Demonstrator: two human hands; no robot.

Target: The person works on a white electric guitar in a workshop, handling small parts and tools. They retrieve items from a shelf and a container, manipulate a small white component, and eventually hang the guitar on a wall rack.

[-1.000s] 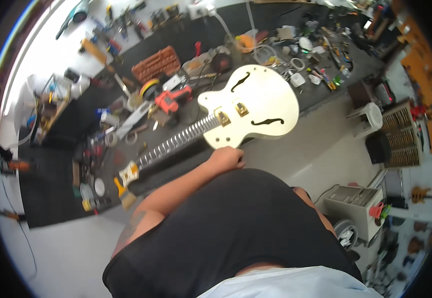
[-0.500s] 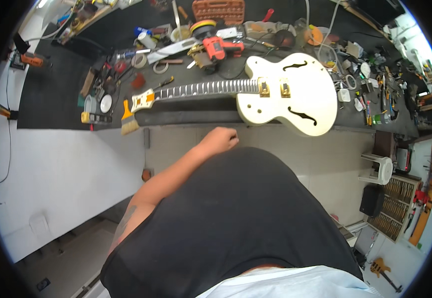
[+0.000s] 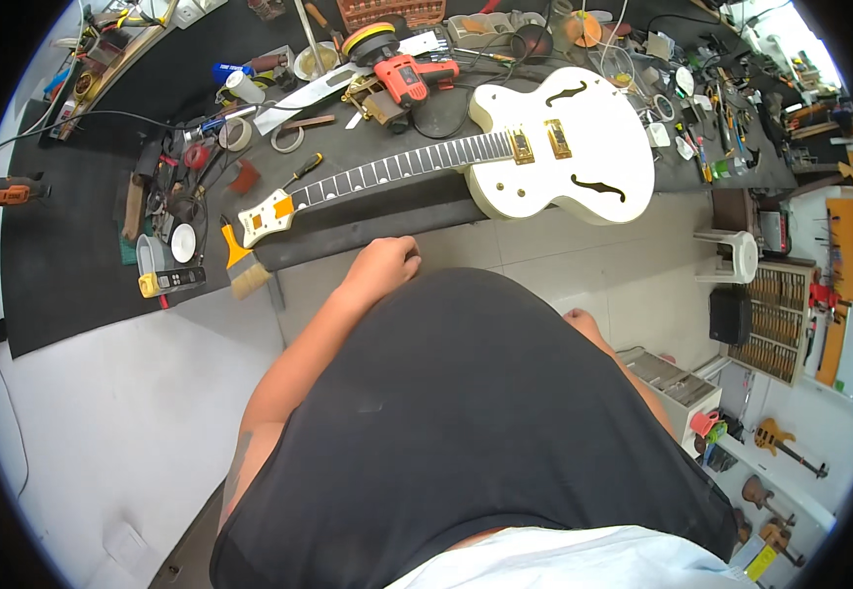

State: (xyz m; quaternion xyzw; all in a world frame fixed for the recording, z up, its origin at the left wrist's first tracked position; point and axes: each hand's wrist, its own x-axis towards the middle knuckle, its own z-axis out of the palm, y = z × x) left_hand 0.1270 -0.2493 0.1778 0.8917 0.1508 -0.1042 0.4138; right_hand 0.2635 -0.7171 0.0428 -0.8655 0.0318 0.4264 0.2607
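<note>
My left hand (image 3: 384, 267) hangs in front of the bench edge, its fingers loosely curled, and nothing shows in it. My right hand (image 3: 581, 318) is beyond the right side of my dark shirt, mostly hidden by it, so its fingers cannot be made out. Neither hand touches the cream hollow-body guitar (image 3: 564, 162), which lies face up on the bench with its neck to the left. No strings can be made out on it. A wide paintbrush (image 3: 243, 269) with a yellow handle lies beside the headstock, and a screwdriver (image 3: 304, 169) lies behind the neck.
The dark workbench (image 3: 63, 265) carries a red polisher (image 3: 407, 79), tape rolls (image 3: 235, 134), and many small tools at the right. On the floor at right are a white stool (image 3: 741, 257), a black speaker (image 3: 730, 316) and a drawer cabinet (image 3: 778, 319). More guitars stand lower right.
The view has shifted, turning the bench and guitar and moving them up in the picture. My left hand appears further left, nearer the headstock. My right hand has come into view beside my shirt.
</note>
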